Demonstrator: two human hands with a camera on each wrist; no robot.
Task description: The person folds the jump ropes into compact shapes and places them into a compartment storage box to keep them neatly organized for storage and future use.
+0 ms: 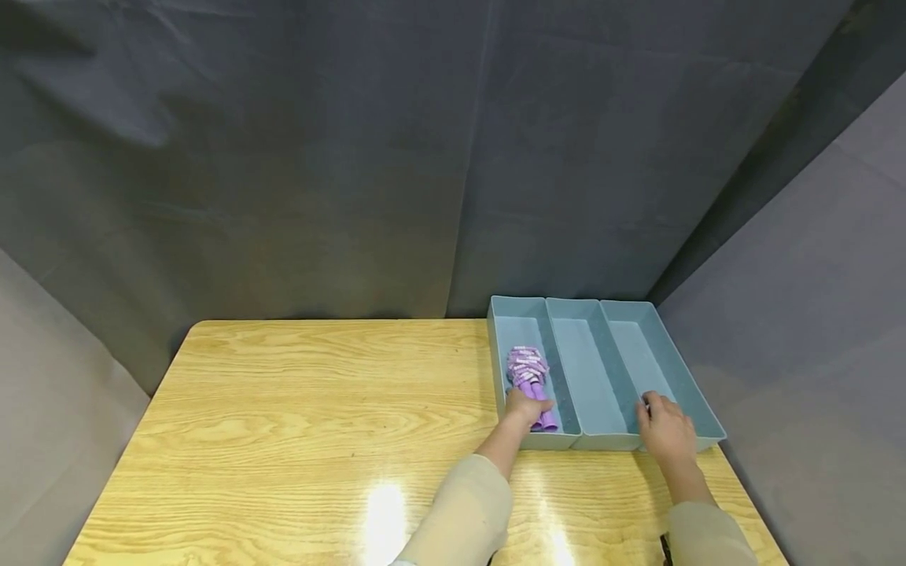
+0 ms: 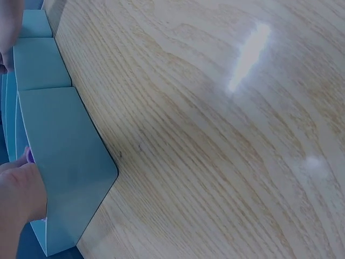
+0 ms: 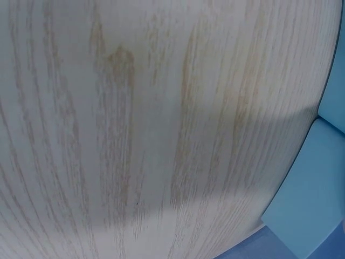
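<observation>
A pair of purple handles (image 1: pixel 545 418) with a bunched purple-and-white top (image 1: pixel 527 365) lies in the left compartment of a blue-grey tray (image 1: pixel 548 440); their exact kind is unclear. My left hand (image 1: pixel 525 407) reaches over the front wall and grips the handles, its thumb across them and most fingers hidden. The left wrist view shows this hand (image 2: pixel 24 189) at the wall, with a bit of purple by the thumb. My right hand (image 1: pixel 668 428) is bent over the front of the right compartment. A small dark patch shows between its thumb and fingers, too small to identify.
The tray's middle compartment (image 1: pixel 580 354) and right compartment (image 1: pixel 630 338) have bare floors. It stands at the right end of a wooden table (image 1: pixel 304 417). Dark cloth (image 1: pixel 318 157) hangs behind, with lighter cloth panels (image 1: pixel 800 275) at the sides.
</observation>
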